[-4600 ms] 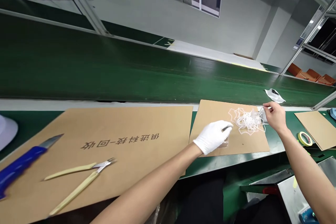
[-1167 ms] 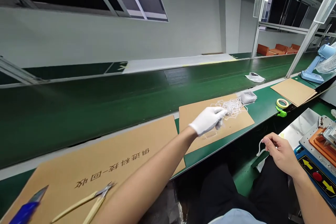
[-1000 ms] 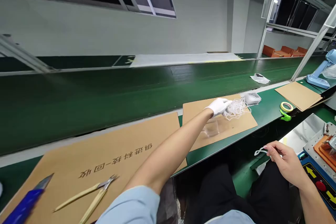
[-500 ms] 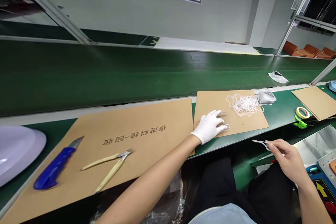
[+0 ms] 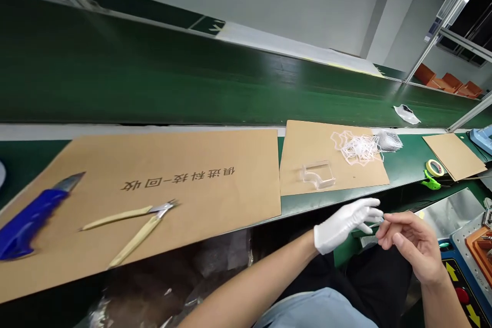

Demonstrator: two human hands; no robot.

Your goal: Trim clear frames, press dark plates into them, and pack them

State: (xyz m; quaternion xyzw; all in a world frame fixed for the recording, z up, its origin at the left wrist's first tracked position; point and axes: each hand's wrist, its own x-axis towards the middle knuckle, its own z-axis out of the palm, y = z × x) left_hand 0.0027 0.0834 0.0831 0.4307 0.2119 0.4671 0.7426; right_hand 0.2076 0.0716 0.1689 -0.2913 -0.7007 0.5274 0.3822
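My left hand (image 5: 348,223), in a white glove, stretches its fingers out below the bench edge toward my bare right hand (image 5: 409,238). The right hand's fingers pinch a small thin white piece (image 5: 378,220), and the gloved fingertips meet that piece at its end. Beyond them, on a small cardboard sheet (image 5: 303,146), lie a clear plastic part (image 5: 317,176) and a tangled pile of thin white pieces (image 5: 355,146). Neither hand touches these.
A large printed cardboard sheet (image 5: 172,164) carries a blue utility knife (image 5: 26,220) and cream-handled snips (image 5: 130,220). A tape roll (image 5: 434,167), a green clip (image 5: 430,182), a bubble bag (image 5: 390,141) and another cardboard sheet (image 5: 453,154) lie right. A fixture with yellow arrows (image 5: 457,277) stands lower right.
My left hand has left the clear plastic part on the small cardboard and come back down to my right hand, which has kept pinching the thin white piece. The camera has tilted down.
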